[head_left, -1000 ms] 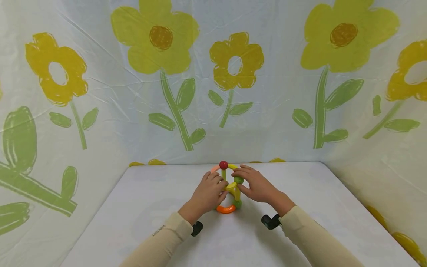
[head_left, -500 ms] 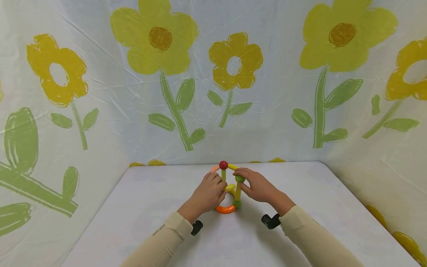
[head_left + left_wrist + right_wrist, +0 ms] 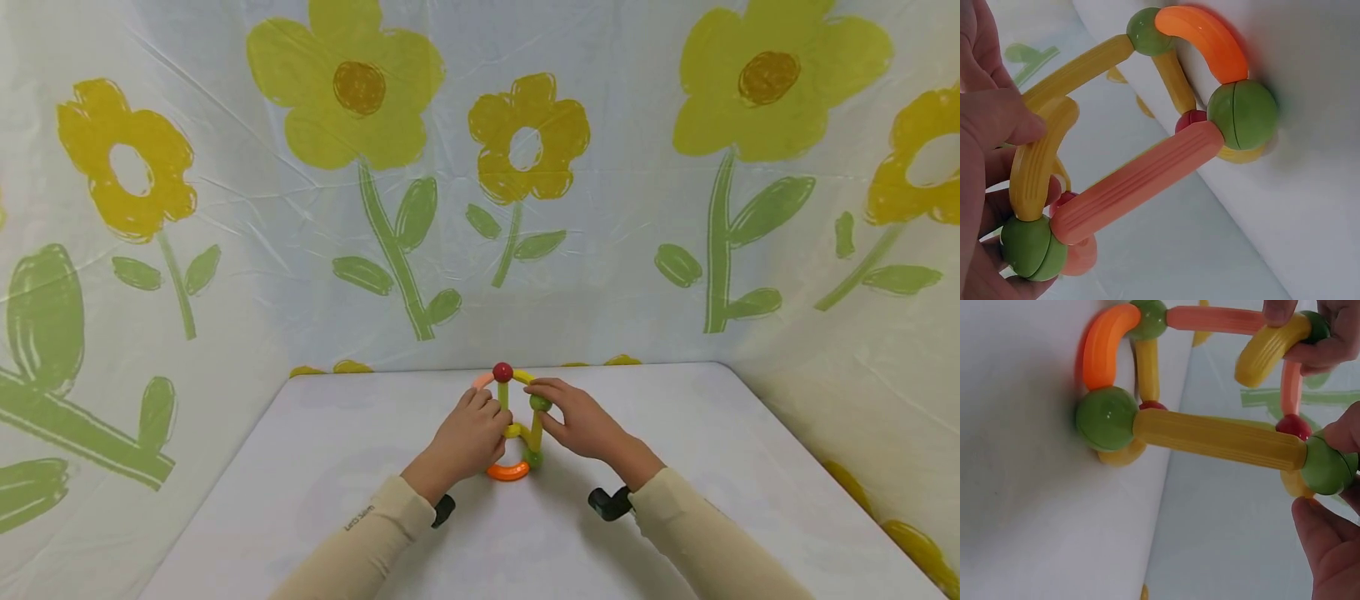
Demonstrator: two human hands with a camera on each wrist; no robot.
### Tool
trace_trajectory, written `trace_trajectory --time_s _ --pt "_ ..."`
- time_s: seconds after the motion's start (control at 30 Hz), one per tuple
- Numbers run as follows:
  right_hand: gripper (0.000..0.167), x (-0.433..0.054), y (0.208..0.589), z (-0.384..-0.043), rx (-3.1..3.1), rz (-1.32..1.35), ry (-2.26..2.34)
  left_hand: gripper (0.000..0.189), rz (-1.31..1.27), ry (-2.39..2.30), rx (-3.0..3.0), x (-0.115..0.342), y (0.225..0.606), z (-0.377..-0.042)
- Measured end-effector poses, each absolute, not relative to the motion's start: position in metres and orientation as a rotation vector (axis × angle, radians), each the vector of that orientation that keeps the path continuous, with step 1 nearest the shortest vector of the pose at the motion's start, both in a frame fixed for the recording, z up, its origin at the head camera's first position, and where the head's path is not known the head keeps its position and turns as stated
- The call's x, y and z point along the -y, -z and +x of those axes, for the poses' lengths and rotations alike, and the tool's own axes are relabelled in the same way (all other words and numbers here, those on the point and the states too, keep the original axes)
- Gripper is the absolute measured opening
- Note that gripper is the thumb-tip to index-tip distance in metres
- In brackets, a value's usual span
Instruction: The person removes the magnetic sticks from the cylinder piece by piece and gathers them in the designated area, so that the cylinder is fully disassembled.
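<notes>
A standing frame of magnetic sticks and balls is between both hands. My left hand [image 3: 471, 432] grips its upper left corner, thumb on a curved yellow stick [image 3: 1038, 162] and fingers around the green ball [image 3: 1034, 247] below it. That stick's other end points free into the frame, as the right wrist view shows. At the upper right corner my right hand [image 3: 581, 419] pinches a green ball [image 3: 1329, 464] between thumb and fingers. A straight yellow stick [image 3: 1219, 439] joins this ball to a lower green ball [image 3: 1107, 419]. A pink stick [image 3: 1141, 181] forms the left upright.
Low at the front, an orange curved stick [image 3: 508, 472] spans two green balls on the white table [image 3: 337, 517]. A red ball [image 3: 502, 372] tops the frame's rear. Behind stands a flower-printed cloth [image 3: 570, 317].
The free end of the curved yellow stick has swung down and left, away from the right green ball. The right hand and its ball have shifted slightly right.
</notes>
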State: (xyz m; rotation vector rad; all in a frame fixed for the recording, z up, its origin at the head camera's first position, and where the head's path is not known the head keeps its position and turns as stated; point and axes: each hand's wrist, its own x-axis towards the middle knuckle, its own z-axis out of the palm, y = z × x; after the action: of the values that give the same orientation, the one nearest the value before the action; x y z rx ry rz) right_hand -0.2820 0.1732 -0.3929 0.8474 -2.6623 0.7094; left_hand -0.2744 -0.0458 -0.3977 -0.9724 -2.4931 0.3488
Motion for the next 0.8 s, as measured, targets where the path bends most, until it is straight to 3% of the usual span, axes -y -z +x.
trace_trajectory --time_s 0.57,0.7,0.8 --pt "0.041 -0.160 0.400 -0.277 2.536 0.879 -0.684 0.025 -0.964 -0.423 2.531 0.042 0.393 -0.273" --pt "0.041 -0.160 0.401 -0.277 2.529 0.870 -0.688 0.038 -0.946 -0.077 2.527 0.051 0.395 -0.275" --pt "0.041 -0.158 0.402 -0.277 2.545 0.839 -0.703 0.053 -0.783 0.453 2.557 0.063 0.402 -0.278"
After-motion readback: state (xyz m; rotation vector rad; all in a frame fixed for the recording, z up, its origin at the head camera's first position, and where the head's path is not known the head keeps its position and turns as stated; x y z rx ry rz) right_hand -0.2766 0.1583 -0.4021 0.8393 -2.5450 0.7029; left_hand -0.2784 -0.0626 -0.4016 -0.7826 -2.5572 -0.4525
